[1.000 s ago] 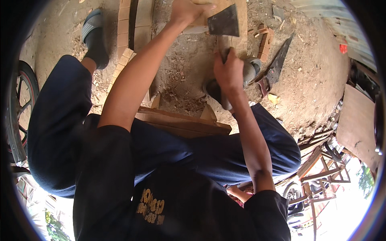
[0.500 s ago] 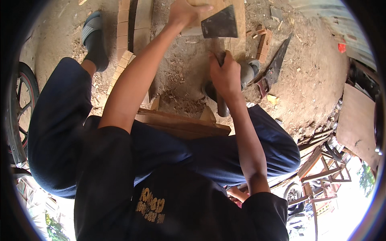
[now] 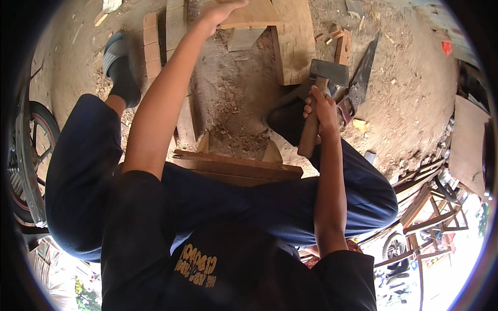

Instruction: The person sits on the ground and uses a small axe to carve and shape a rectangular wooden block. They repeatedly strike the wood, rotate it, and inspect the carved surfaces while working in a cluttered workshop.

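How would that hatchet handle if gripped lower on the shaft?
Probably head-heavy: the hatchet carries a broad metal head on a slim wooden handle, and the right hand grips just below the head. It looks stiff, not floppy. The smooth handle might slip in a loose grip.

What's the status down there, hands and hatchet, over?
Right hand gripping hatchet handle, head raised. Left hand steadying wood piece on the chopping block. Saw lying right of block, clear.
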Demonstrator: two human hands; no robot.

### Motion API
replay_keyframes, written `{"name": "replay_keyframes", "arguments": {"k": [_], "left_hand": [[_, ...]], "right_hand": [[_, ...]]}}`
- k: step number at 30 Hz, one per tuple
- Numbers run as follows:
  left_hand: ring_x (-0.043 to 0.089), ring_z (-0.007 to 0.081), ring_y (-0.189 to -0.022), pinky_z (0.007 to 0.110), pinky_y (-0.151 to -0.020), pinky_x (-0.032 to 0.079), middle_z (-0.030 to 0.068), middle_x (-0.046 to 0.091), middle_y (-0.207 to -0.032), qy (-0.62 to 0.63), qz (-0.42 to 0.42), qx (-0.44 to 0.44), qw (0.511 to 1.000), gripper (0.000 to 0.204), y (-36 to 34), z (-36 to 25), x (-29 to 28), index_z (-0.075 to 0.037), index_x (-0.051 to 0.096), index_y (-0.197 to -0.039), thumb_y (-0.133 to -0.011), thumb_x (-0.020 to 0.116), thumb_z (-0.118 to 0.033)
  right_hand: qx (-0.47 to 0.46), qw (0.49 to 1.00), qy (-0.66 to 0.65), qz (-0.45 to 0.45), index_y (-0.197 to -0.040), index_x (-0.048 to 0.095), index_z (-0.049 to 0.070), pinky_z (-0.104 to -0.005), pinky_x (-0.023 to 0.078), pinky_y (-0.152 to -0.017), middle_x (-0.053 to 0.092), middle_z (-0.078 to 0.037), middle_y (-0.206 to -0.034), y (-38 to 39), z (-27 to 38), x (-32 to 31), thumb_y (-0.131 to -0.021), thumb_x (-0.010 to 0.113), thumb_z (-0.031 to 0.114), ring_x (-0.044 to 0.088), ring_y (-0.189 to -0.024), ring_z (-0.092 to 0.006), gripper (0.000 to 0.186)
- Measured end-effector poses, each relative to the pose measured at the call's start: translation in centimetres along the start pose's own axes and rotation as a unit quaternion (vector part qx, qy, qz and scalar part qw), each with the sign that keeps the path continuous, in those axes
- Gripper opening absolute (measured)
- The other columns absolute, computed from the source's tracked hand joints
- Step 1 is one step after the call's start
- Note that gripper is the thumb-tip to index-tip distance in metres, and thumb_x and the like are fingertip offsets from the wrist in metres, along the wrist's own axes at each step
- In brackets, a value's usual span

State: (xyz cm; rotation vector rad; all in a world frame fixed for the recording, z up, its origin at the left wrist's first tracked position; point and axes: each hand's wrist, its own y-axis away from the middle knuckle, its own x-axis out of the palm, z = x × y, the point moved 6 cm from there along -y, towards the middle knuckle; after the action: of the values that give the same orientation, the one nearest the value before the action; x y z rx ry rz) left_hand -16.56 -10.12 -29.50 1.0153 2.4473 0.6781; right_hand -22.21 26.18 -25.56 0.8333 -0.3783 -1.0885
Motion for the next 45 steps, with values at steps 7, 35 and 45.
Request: {"name": "replay_keyframes", "arguments": {"k": [7,35,45], "left_hand": [[0.061,0.0233,-0.113,0.042,-0.093,0.051,0.0109,0.064,-0.123,0.112,0.076,-0.034,0.990,0.061,-2.0,1.4,0.4,-0.002,0.058,-0.129,-0.083,0.076,-0.038],[0.066,0.0213,-0.102,0.037,-0.081,0.057,0.0128,0.063,-0.120,0.076,-0.024,0.033,0.996,0.070,-0.9,-0.4,-0.3,0.003,0.054,-0.130,-0.083,0.077,-0.043],[0.068,0.0219,-0.095,0.035,-0.081,0.055,0.0144,0.069,-0.110,0.063,-0.189,0.118,0.973,0.065,-0.7,-0.4,-1.8,0.007,0.062,-0.120,-0.080,0.079,-0.041]], "right_hand": [[0.032,0.999,0.020,0.039,-0.095,0.057,0.002,-0.0329,0.050,-0.052,0.057,-0.006,-0.070,-2.0,0.4,-1.4,-0.092,0.064,0.033,0.058,-0.057,-0.0162,0.032],[-0.256,0.941,0.218,-0.031,-0.124,0.042,-0.004,-0.0444,0.048,-0.099,0.056,-0.027,-0.123,-6.1,4.8,20.1,-0.063,0.090,0.035,0.056,-0.117,-0.0409,0.087],[-0.242,0.939,0.243,-0.028,-0.120,0.042,0.000,-0.0424,0.049,-0.098,0.060,-0.024,-0.121,-6.0,4.4,20.3,-0.065,0.087,0.037,0.059,-0.114,-0.0377,0.081]]}}
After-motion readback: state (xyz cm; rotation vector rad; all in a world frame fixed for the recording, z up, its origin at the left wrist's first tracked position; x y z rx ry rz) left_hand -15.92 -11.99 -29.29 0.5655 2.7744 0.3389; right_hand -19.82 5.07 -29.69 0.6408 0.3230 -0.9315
